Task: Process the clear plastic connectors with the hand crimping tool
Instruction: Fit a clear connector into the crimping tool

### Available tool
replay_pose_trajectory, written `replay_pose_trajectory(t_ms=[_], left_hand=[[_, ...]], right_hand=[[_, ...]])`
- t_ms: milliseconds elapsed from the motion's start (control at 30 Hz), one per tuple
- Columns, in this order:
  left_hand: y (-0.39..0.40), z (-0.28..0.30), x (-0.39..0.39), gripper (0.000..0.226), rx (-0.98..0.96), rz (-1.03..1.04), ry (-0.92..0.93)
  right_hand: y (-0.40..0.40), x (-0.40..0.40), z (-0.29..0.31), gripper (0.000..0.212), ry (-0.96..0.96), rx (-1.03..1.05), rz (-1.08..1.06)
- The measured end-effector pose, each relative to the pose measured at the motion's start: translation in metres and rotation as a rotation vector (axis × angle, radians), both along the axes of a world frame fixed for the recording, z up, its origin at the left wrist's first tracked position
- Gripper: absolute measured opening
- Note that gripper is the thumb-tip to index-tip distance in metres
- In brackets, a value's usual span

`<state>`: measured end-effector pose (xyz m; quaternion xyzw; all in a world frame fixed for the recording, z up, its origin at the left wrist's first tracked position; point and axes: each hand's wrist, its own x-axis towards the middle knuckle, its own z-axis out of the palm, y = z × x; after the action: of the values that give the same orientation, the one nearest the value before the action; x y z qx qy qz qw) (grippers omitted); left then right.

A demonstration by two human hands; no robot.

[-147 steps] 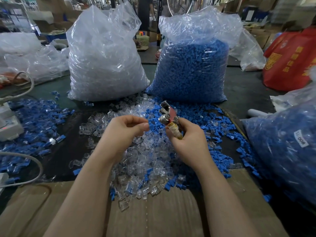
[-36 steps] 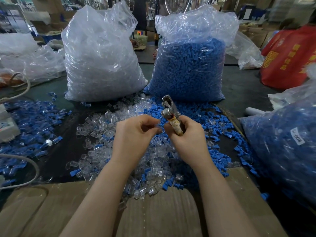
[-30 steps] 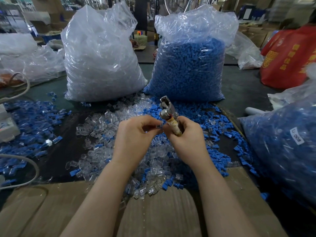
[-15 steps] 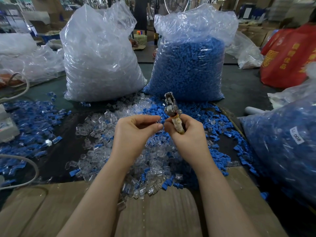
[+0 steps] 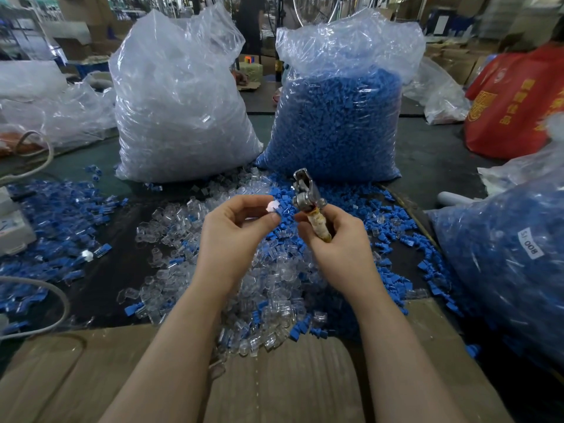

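Your left hand (image 5: 235,230) pinches a clear connector (image 5: 272,206) at its fingertips; your right hand (image 5: 335,239) is clenched round the crimping tool (image 5: 308,203), head tilted toward 11 o'clock. The tool head lies at 3 o'clock from the connector, just beside it, above the bench (image 5: 100,276).

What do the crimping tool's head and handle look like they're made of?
The crimping tool in the right hand: its head looks like bare steel, silvery with bright glints. The handle seems wrapped in worn, yellowish tape or cloth; what lies beneath is hidden.
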<state>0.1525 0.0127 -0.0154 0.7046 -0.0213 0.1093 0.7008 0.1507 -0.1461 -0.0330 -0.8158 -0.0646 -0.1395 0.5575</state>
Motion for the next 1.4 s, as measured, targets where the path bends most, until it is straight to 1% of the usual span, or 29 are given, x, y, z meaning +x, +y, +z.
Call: replay_pose_trajectory(t_ms=[167, 233, 300, 500, 733, 900, 1067, 1233, 1400], left_hand=[[0.001, -0.001, 0.002, 0.028, -0.040, -0.003, -0.025], [0.001, 0.000, 0.003, 0.030, -0.027, -0.006, -0.056], [0.002, 0.000, 0.003, 0.031, 0.010, -0.003, -0.091], [0.004, 0.002, 0.001, 0.036, 0.090, -0.003, -0.156], [0.006, 0.003, 0.000, 0.038, 0.143, -0.007, -0.159], [0.008, 0.004, 0.000, 0.037, 0.201, -0.014, -0.155], [0.012, 0.006, -0.001, 0.036, 0.184, -0.039, -0.160], [0.014, 0.004, 0.001, 0.040, 0.202, -0.050, -0.138], [0.016, 0.003, 0.003, 0.045, 0.216, -0.032, -0.128]], right_hand=[[-0.005, 0.001, -0.003, 0.005, 0.022, -0.189, 0.002], [-0.005, 0.001, -0.004, 0.006, 0.052, -0.271, 0.020], [-0.005, 0.001, -0.003, 0.007, 0.077, -0.307, 0.041], [-0.005, 0.000, -0.005, 0.009, 0.085, -0.321, 0.077], [-0.004, 0.000, -0.005, 0.013, 0.076, -0.378, 0.062], [-0.004, -0.001, -0.006, 0.016, 0.044, -0.436, 0.012], [-0.003, -0.003, -0.005, 0.016, 0.015, -0.492, -0.038], [-0.003, -0.003, -0.006, 0.017, 0.063, -0.495, 0.036], [-0.003, -0.001, -0.006, 0.014, 0.067, -0.481, 0.061]])
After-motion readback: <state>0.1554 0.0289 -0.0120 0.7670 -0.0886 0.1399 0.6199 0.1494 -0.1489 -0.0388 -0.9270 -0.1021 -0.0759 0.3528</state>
